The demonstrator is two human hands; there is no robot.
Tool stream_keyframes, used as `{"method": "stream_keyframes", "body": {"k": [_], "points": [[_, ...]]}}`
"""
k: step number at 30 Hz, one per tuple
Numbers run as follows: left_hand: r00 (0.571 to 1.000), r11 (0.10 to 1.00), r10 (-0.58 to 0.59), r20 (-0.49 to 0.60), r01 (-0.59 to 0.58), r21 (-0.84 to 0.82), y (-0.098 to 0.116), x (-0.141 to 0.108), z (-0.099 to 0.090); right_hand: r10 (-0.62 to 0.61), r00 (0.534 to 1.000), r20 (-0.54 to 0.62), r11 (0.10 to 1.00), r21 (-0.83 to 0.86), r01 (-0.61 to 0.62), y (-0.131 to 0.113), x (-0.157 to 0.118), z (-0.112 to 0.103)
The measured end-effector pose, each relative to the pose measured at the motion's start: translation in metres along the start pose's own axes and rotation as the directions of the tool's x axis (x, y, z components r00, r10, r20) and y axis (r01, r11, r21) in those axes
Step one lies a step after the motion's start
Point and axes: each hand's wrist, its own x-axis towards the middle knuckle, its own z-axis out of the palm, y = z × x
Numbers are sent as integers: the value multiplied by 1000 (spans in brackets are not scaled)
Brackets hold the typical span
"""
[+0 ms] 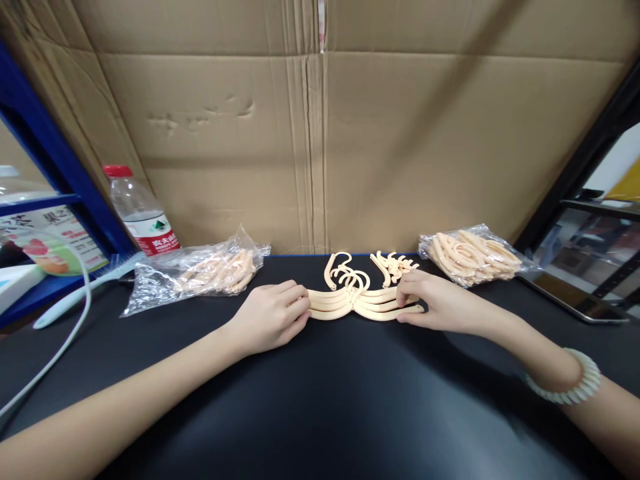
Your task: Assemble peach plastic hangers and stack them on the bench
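Several cream plastic clothes hangers [333, 307] lie stacked in a fanned row on the black table, their hooks pointing away from me. My left hand [273, 313] is closed around the left ends of their arms, hiding the tips. At the other side, my right hand [435, 301] pinches the right ends between thumb and fingers; one tip pokes out by the thumb. Just behind the stack lie a loose hanger piece with a hook [330, 270] and a small heap of cream hanger parts [395, 267].
Clear plastic bags of cream parts lie at left [200, 270] and right [473, 257]. A red-capped water bottle [145, 213], a pale blue brush [85, 290] and a white cable [75, 333] are at left. A phone-like slab [575, 300] lies far right. Cardboard [225, 133] walls the back.
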Motion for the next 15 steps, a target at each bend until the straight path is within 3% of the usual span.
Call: {"method": "stream_keyframes", "body": {"k": [3,5,7,9,11,13,15], "points": [[997,999,-8,-77,5,-41,1,-1,3,-15,998,-54,998,56,18,-8,0,3],[991,997,-10,-130,0,-72,2,-1,5,-41,987,-152,991,118,60,-23,-2,7],[985,995,-13,-174,-5,-103,2,-1,6,-86,962,-259,970,201,141,-47,-4,9],[978,990,-27,-206,-1,-138,3,-1,7,-171,940,-296,924,284,258,-79,-6,5],[972,983,-57,-228,15,-183,3,-1,7,-355,906,-229,845,335,416,-109,-7,-4],[965,973,-102,-240,47,-224,2,-2,8,-558,818,-144,742,356,568,-131,-9,-12],[961,965,-141,-238,80,-248,1,-3,10,-659,750,-62,688,354,634,-140,-16,-10]]}}
